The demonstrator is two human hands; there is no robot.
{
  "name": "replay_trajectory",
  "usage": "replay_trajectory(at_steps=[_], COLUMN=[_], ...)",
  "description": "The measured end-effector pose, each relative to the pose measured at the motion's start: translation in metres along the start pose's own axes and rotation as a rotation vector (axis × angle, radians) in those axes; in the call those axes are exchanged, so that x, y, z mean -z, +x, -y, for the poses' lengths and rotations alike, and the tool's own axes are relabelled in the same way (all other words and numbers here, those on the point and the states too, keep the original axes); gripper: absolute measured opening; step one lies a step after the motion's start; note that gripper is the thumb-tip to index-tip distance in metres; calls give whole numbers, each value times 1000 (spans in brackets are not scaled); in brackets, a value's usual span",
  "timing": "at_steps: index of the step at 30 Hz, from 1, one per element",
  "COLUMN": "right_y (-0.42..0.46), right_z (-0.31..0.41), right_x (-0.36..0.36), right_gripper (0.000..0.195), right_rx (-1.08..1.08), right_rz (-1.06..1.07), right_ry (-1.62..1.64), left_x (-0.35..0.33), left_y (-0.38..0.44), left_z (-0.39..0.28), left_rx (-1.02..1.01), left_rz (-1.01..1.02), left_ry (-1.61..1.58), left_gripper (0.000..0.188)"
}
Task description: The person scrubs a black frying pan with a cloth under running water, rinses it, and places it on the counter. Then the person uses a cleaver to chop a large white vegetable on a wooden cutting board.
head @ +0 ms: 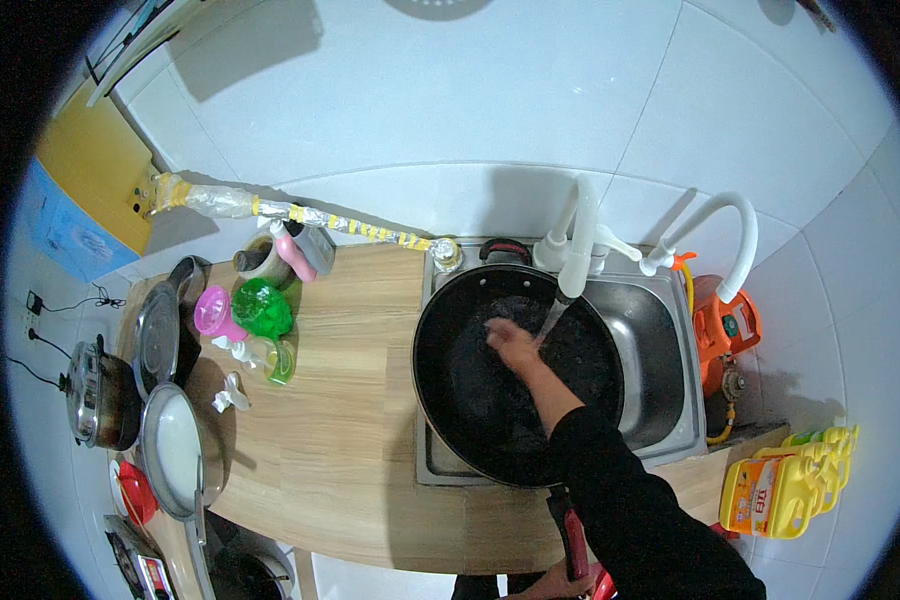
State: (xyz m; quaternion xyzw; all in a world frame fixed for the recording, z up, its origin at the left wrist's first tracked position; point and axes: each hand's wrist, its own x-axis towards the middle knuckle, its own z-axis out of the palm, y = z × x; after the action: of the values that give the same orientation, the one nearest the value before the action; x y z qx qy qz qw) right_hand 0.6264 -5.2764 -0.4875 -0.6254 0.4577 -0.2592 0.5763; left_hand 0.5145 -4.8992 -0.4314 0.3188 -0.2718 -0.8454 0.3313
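Observation:
A large black wok (465,405) rests tilted across the steel sink (656,352). My left hand (555,583), at the bottom edge of the view, grips the wok's red and black handle (574,536). Over the inside of the wok is my right hand (514,346), slightly blurred, its arm in a black sleeve. Whether it holds anything cannot be made out. A white faucet (574,270) pours a stream of water (551,321) into the wok beside this hand.
A second white faucet (742,247) curves over the right side, near an orange gas cylinder (720,330). Yellow oil jugs (769,495) stand at the right. Along the left are bottles, a green scrubbing ball (261,309), a pan of white liquid (176,442) and a lidded pot (101,397).

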Motion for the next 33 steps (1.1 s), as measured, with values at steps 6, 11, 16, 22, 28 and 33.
replay_trajectory(at_steps=[6, 11, 16, 22, 28, 33], right_y=[-105, -162, -220, -257, -249, -253], right_z=[93, 107, 131, 136, 137, 142], right_x=[-10, 57, 67, 47, 39, 40], right_gripper=[55, 37, 47, 63, 73, 80], right_rx=[-18, -237, -241, -75, -206, -195], right_rz=[996, 865, 453, 217, 256, 244], right_ry=[-700, -1322, -956, -637, -92, -16], left_x=[-5, -39, -43, -49, -33, -49], left_y=[-11, -5, -11, -45, -71, -76], left_z=[-37, -70, -69, -122, -132, -150], left_rx=[59, 98, 93, 333, 226, 283], left_rz=[37, -169, -346, -643, -878, -850], left_ry=[-63, -532, -428, 203, 676, 565], left_gripper=[16, 19, 17, 16, 28, 24])
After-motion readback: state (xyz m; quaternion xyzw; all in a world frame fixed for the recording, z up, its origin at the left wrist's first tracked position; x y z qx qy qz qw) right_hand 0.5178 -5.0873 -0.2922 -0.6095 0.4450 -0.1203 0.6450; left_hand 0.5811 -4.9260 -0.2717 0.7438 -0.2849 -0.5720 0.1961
